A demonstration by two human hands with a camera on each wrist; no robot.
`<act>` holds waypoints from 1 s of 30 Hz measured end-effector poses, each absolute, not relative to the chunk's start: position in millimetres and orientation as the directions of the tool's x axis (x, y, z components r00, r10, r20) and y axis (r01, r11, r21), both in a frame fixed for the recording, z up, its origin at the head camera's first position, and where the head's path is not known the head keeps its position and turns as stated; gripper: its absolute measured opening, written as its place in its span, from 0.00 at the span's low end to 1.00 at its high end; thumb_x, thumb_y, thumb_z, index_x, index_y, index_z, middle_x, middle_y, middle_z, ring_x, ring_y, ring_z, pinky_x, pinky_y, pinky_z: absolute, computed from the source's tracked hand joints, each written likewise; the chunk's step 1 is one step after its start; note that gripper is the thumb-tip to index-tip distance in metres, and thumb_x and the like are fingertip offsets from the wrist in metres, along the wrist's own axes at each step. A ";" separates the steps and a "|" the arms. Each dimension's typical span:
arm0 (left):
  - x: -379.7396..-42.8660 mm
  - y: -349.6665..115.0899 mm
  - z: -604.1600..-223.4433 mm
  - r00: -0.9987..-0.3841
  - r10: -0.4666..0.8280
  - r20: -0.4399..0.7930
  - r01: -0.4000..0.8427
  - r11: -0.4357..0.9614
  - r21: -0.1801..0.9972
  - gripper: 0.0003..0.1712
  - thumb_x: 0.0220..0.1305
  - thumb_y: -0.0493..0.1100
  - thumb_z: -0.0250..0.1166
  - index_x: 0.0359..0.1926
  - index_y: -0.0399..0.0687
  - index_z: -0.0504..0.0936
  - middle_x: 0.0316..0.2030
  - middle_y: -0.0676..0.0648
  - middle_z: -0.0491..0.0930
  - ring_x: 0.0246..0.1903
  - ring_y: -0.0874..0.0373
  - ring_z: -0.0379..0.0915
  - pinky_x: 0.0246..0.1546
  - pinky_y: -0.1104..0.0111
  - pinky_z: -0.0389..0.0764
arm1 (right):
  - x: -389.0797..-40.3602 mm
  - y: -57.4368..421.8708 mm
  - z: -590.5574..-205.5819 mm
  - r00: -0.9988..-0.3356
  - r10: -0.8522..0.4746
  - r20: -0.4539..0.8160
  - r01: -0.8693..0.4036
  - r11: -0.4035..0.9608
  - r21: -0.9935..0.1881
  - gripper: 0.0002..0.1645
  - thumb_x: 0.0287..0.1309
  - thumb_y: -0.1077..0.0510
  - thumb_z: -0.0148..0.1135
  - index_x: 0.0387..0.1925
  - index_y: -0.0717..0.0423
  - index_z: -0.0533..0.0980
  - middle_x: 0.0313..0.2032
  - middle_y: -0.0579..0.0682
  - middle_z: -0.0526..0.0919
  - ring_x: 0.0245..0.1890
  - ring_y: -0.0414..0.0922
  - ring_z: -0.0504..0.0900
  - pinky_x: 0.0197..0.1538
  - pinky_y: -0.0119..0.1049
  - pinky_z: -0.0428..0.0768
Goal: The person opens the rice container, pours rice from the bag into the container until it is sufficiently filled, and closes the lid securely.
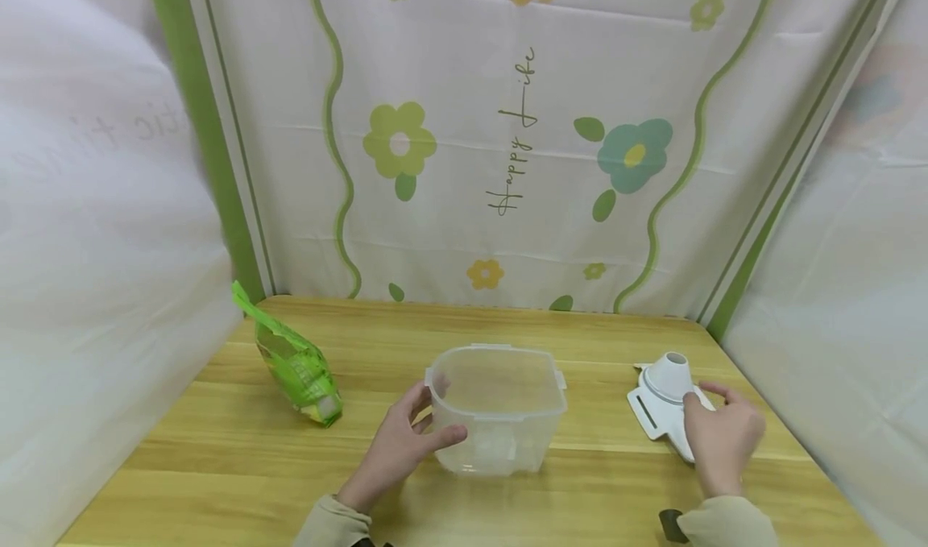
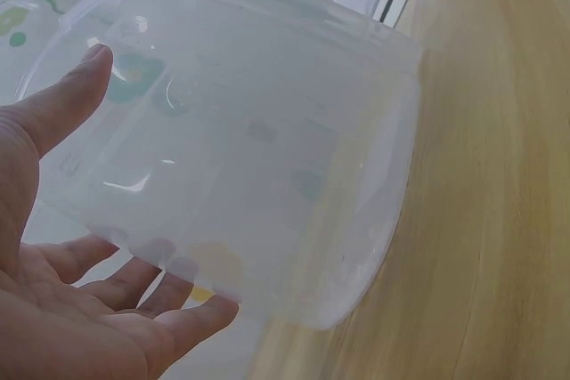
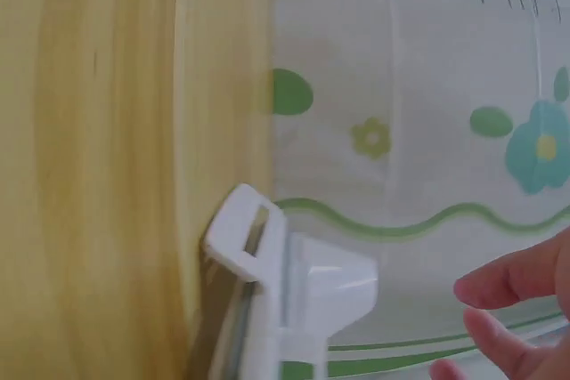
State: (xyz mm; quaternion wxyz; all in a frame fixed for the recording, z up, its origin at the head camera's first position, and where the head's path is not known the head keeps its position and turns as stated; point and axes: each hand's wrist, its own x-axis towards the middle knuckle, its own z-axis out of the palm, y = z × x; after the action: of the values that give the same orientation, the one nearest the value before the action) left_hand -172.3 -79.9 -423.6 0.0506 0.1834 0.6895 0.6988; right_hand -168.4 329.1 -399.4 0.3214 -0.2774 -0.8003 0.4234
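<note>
A clear plastic container (image 1: 500, 442) with an open top stands near the front middle of the table, and it fills much of the left wrist view. My left hand (image 1: 406, 442) holds its left side, thumb across the front wall and fingertips against the side wall. On the right lies a flat white plastic lid-like piece (image 1: 656, 418) with a cone-shaped spout and a slotted tab. My right hand (image 1: 725, 438) is over its right edge, thumb and fingers spread. The right wrist view shows those fingers (image 3: 512, 282) apart from the cone, with nothing between them.
A green plastic bag (image 1: 300, 374), twisted at its top, lies on the left of the wooden table (image 1: 377, 329). White flowered curtains (image 1: 464, 88) enclose the back and both sides. The white piece sits near the table's right edge.
</note>
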 end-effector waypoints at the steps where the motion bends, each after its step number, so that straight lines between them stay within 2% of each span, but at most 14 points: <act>1: -172.3 -80.0 -423.7 -0.928 0.323 0.186 0.181 -0.044 0.982 0.45 0.57 0.42 0.75 0.72 0.46 0.62 0.69 0.42 0.62 0.69 0.44 0.54 0.67 0.51 0.60 | -168.0 324.6 -397.1 -0.635 0.708 0.310 0.151 0.507 -0.848 0.19 0.55 0.64 0.62 0.49 0.69 0.80 0.48 0.67 0.78 0.48 0.57 0.72 0.45 0.42 0.65; 5: -172.5 -80.1 -424.7 -0.927 0.323 0.190 0.187 -0.042 0.982 0.44 0.58 0.42 0.74 0.72 0.46 0.63 0.69 0.41 0.62 0.69 0.44 0.54 0.67 0.51 0.61 | -166.9 307.8 -391.7 -0.651 0.651 0.390 0.063 0.559 -0.827 0.17 0.54 0.66 0.62 0.47 0.66 0.81 0.51 0.62 0.78 0.53 0.55 0.73 0.47 0.31 0.70; 10: -173.8 -79.8 -426.3 -0.924 0.326 0.199 0.196 -0.041 0.980 0.44 0.58 0.41 0.74 0.72 0.46 0.63 0.68 0.41 0.63 0.69 0.43 0.54 0.66 0.50 0.61 | -164.4 289.7 -392.1 -0.736 0.460 0.496 -0.161 0.593 -0.789 0.20 0.52 0.69 0.67 0.50 0.65 0.80 0.53 0.56 0.77 0.53 0.43 0.72 0.48 0.21 0.73; 14: -174.6 -80.4 -427.2 -0.928 0.322 0.188 0.191 -0.022 0.981 0.45 0.57 0.42 0.75 0.72 0.47 0.63 0.68 0.43 0.63 0.68 0.45 0.55 0.66 0.50 0.62 | -160.2 280.2 -389.1 -0.850 0.195 0.490 -0.355 0.475 -0.805 0.32 0.55 0.72 0.66 0.62 0.63 0.71 0.62 0.55 0.71 0.58 0.38 0.69 0.55 0.21 0.70; 16: -174.5 -81.5 -427.5 -0.931 0.319 0.180 0.187 -0.009 0.982 0.45 0.56 0.43 0.75 0.72 0.47 0.62 0.68 0.44 0.63 0.68 0.46 0.56 0.66 0.51 0.62 | -159.5 276.0 -387.5 -0.886 0.031 0.463 -0.421 0.366 -0.830 0.38 0.57 0.73 0.64 0.69 0.63 0.65 0.67 0.58 0.65 0.62 0.40 0.67 0.60 0.24 0.68; 19: -174.2 -82.2 -427.5 -0.931 0.318 0.180 0.190 -0.001 0.982 0.46 0.56 0.44 0.75 0.72 0.48 0.62 0.68 0.44 0.63 0.68 0.47 0.56 0.66 0.51 0.62 | -161.0 269.5 -388.0 -0.897 -0.161 0.411 -0.439 0.228 -0.869 0.45 0.57 0.73 0.65 0.73 0.63 0.57 0.71 0.60 0.59 0.67 0.41 0.63 0.64 0.28 0.66; 21: -174.3 -82.0 -427.4 -0.930 0.320 0.181 0.191 -0.002 0.982 0.46 0.56 0.44 0.75 0.72 0.48 0.62 0.68 0.44 0.63 0.68 0.47 0.56 0.66 0.50 0.62 | -163.4 264.8 -390.7 -0.894 -0.224 0.387 -0.429 0.185 -0.884 0.49 0.54 0.73 0.67 0.74 0.63 0.55 0.72 0.59 0.58 0.68 0.41 0.62 0.65 0.31 0.65; 27: -174.2 -80.7 -427.1 -0.931 0.318 0.177 0.183 -0.013 0.983 0.45 0.57 0.44 0.75 0.72 0.49 0.63 0.68 0.45 0.64 0.68 0.48 0.56 0.66 0.51 0.62 | -171.0 250.5 -403.9 -0.872 -0.303 0.385 -0.437 0.126 -0.890 0.54 0.49 0.73 0.72 0.74 0.65 0.53 0.72 0.60 0.59 0.71 0.55 0.56 0.67 0.36 0.65; 30: -174.1 -79.7 -426.2 -0.931 0.316 0.183 0.183 -0.031 0.983 0.45 0.57 0.43 0.75 0.72 0.48 0.63 0.68 0.44 0.63 0.68 0.46 0.55 0.66 0.51 0.62 | -173.6 244.2 -410.0 -0.874 -0.315 0.371 -0.416 0.088 -0.905 0.53 0.49 0.73 0.72 0.73 0.66 0.54 0.71 0.59 0.59 0.70 0.51 0.58 0.67 0.36 0.66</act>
State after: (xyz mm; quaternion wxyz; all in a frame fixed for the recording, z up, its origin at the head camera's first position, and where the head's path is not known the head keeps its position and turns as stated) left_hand -174.1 -79.7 -426.2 0.0479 0.1794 0.6946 0.6950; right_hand -173.6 244.2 -410.0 0.0399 0.2482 -0.7363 0.6282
